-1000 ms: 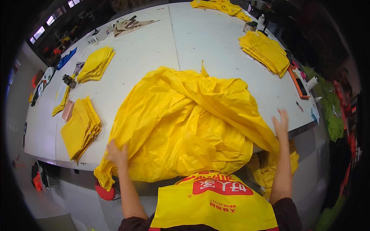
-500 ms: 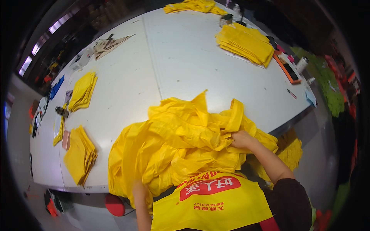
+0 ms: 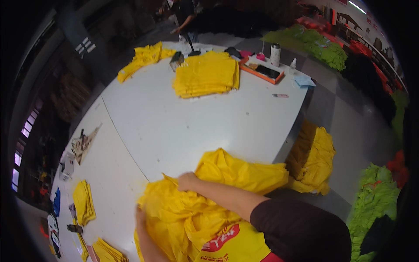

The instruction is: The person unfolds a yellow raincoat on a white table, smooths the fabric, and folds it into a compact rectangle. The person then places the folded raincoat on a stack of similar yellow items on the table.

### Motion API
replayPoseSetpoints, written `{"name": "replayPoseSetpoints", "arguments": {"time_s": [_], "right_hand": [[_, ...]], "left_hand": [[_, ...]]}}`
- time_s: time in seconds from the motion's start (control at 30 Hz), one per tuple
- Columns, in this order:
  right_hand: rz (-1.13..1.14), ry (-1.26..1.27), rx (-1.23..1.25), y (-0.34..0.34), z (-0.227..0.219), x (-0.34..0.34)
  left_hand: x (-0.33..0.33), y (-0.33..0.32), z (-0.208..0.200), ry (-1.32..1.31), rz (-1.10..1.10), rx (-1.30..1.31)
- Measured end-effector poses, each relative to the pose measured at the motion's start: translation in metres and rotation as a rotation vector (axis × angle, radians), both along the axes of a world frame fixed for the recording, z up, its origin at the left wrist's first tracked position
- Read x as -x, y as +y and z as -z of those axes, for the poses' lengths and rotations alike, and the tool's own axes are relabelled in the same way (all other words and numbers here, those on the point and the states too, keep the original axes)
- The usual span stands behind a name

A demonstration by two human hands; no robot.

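A crumpled heap of thin yellow fabric [image 3: 240,170] lies at the table's near edge, its folds spilling toward my body. My right hand [image 3: 187,181] is closed on a pinched-up piece of this cloth near the middle of the heap. At the heap's left side is my left hand [image 3: 140,216]; it is blurred and its fingers are lost against the folds. I wear a yellow apron [image 3: 246,244] with a red printed patch, and the loose cloth meets it in front of me. Whether the heap is one piece or several cannot be made out.
Folded yellow stacks [image 3: 207,74] lie on the white table [image 3: 174,126]. Near its far right corner are an orange tray [image 3: 262,70] holding a phone, a white bottle [image 3: 275,54] and a blue mask [image 3: 304,81]. A box of yellow cloth [image 3: 316,159] stands beside the table. Another person [image 3: 183,15] stands beyond.
My view has turned to the right. My right hand has crossed from the heap's right side to its middle, gripping cloth, and the heap's shape has shifted. The left hand stays at its left side.
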State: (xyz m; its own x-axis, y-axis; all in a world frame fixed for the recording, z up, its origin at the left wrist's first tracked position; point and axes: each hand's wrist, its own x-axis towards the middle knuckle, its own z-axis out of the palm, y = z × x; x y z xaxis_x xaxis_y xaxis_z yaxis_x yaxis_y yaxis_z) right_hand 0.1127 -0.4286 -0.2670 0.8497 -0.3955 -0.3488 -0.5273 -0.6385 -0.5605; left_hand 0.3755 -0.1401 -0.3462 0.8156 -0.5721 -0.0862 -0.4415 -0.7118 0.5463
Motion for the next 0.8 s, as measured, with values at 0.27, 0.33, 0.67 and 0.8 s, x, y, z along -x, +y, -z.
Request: {"name": "replayPoseSetpoints", "arguments": {"time_s": [0.27,0.33,0.67,0.8], "right_hand": [[0.331,-0.443,-1.202,-0.055,-0.05,0.03],[0.253,-0.771,-1.524,-0.048,-0.075,0.023],[0.541,-0.719,-1.38,-0.057,-0.032,0.049],[0.926,-0.474,-1.226,-0.036,0.046,0.09]], "left_hand": [[0.094,-0.073,-0.116,0.253,-0.103,0.292],[0.083,-0.052,-0.143,0.21,-0.069,0.676],[0.216,-0.011,-0.091,-0.091,-0.008,0.2],[0.24,-0.013,-0.05,0.006,-0.056,-0.143]]}}
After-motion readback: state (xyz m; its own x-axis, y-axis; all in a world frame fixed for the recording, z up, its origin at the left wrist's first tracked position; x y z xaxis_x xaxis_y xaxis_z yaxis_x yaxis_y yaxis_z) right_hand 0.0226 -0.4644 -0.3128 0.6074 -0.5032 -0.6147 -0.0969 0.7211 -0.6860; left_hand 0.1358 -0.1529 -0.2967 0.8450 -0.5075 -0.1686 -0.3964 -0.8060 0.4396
